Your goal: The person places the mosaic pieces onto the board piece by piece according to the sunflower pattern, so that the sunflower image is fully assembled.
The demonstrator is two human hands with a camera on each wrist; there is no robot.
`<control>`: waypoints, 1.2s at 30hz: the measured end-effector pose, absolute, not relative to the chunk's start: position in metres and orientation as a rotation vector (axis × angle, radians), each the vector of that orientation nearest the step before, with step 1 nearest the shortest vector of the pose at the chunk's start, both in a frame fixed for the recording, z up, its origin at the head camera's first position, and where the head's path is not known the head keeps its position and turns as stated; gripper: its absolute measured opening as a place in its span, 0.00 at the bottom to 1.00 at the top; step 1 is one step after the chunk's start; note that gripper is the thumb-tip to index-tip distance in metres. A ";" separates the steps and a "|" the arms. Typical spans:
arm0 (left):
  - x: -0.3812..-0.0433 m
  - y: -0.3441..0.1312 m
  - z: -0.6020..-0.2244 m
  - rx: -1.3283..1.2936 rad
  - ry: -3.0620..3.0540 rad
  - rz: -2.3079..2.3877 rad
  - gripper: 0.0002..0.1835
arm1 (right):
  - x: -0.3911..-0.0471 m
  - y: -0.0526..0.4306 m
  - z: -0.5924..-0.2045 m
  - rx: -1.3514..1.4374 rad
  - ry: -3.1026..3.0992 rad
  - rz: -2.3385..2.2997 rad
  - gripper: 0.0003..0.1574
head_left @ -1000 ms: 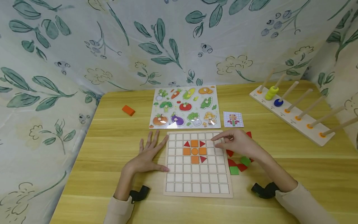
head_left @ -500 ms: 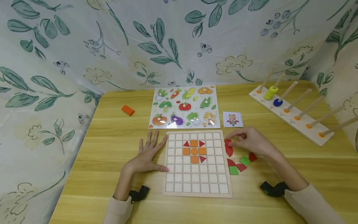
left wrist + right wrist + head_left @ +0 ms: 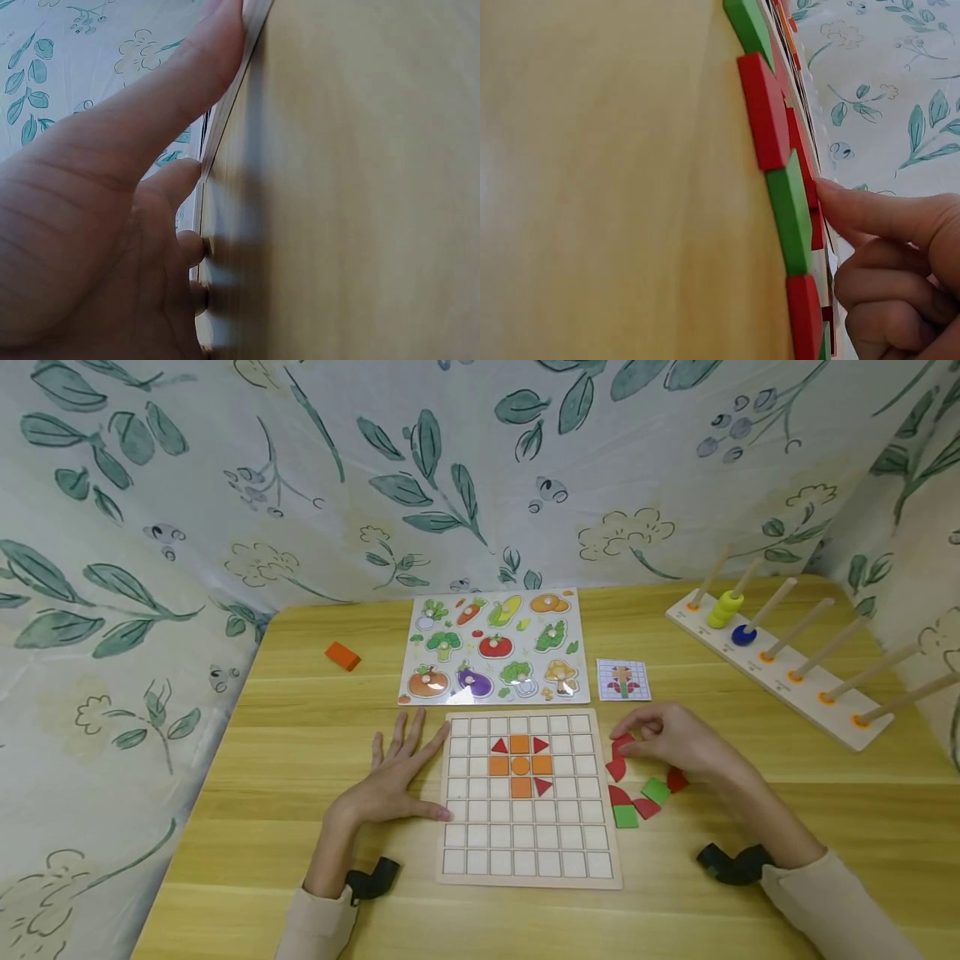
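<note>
1. Leafy, flower-printed fabric (image 3: 480, 460) filled the upper part and left side of the frame behind a wood-grain table (image 3: 247, 760).

2. Toward the upper left of the table lay an orange block (image 3: 342, 656), well apart from everything else.

3. Left of centre, the left hand (image 3: 390, 785) lay with its fingers spread apart, thumb and index finger touching the left edge of the grid board; it gripped nothing, and seemed to be steadying it.

4. At centre, below a vegetable puzzle board (image 3: 523, 652), sat the grid board (image 3: 522, 839). Four orange squares (image 3: 519, 744) surrounded an orange circle (image 3: 521, 766) in a cross, with red triangles (image 3: 541, 744) in three of its corners; the lower-left corner cell was bare.

5. Right of the puzzle lay a small pattern card (image 3: 623, 680), its printed flower probably the model.

6. Just right of the grid board, the right hand (image 3: 671, 742) had thumb and index fingertip together on a red curved-edged piece (image 3: 622, 743), other fingers curled. More red pieces (image 3: 617, 769) and two green squares (image 3: 656, 791) lay nearby.

7. Selecting a piece looked like the step in hand; the next move probably called for a secure pinch, a lift and alignment with a cell.

8. Far right, a peg board (image 3: 780, 681) carried yellow rings (image 3: 725, 610) and a blue ring (image 3: 744, 635).
</note>
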State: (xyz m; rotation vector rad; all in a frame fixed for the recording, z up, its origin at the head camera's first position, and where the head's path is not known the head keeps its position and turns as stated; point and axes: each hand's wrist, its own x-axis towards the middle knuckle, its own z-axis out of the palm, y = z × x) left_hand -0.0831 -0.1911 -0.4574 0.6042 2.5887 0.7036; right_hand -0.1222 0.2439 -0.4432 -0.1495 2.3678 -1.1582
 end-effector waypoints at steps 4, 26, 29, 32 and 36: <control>-0.083 -0.191 -0.457 0.602 2.586 0.705 0.67 | -0.124 0.246 -0.446 -0.248 2.299 -1.162 0.14; -0.083 -0.191 -0.457 0.602 2.587 0.701 0.67 | -0.128 0.258 -0.440 -0.318 2.297 -1.100 0.17; -0.083 -0.191 -0.457 0.597 2.585 0.703 0.67 | -0.127 0.257 -0.440 -0.308 2.318 -1.087 0.16; -0.083 -0.191 -0.457 0.594 2.585 0.696 0.67 | -0.127 0.257 -0.439 -0.309 2.317 -1.088 0.18; -0.083 -0.191 -0.457 0.595 2.585 0.698 0.67 | -0.128 0.257 -0.439 -0.333 2.294 -1.101 0.20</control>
